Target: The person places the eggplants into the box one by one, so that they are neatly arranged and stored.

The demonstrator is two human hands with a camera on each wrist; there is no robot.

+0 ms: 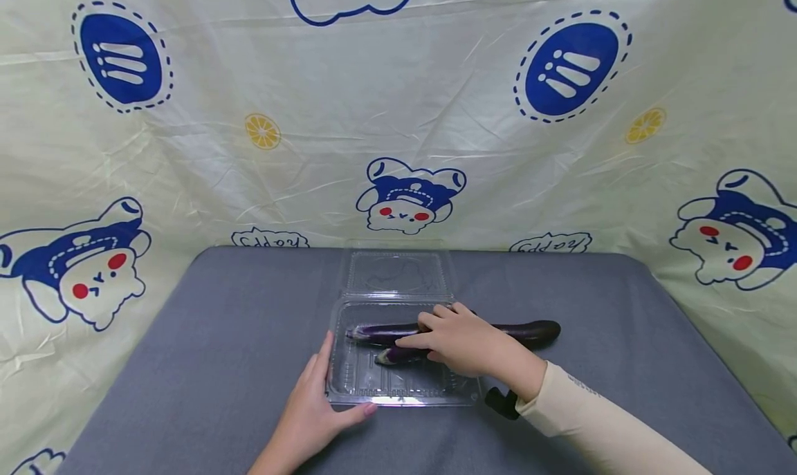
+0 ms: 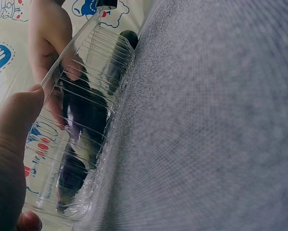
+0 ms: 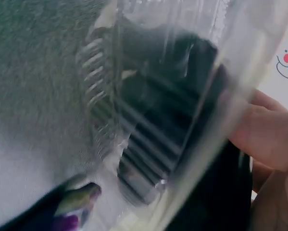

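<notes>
Nearest the edge, your left hand (image 1: 311, 406) flanks the near left corner of a clear plastic clamshell container (image 1: 358, 379), its fingers straight along the left wall and its thumb reaching along the near rim. Your right arm crosses from the other side in a cream sleeve (image 1: 604, 420), a black object (image 1: 501, 403) showing under the wrist. Your right hand (image 1: 467, 340) dips into the container, fingers curled round the nearer eggplant (image 1: 401, 355), whose pale-tipped end points left. Just beyond it in the container lies the farther eggplant (image 1: 381, 333), glossy purple. Past the right wall juts a dark rounded eggplant end (image 1: 540, 332); your hand hides the stretch between, so whether it belongs to the farther one cannot be told. Behind, the hinged lid (image 1: 398, 274) lies folded back on the grey cloth (image 1: 249, 337) covering the table. At the rear hangs a pale, creased backdrop (image 1: 448, 88) printed with blue-clad cartoon characters, orange slices and upside-down "happy" lettering. In your right wrist view, the container's ribbed wall blurs across the dark eggplant skin.
</notes>
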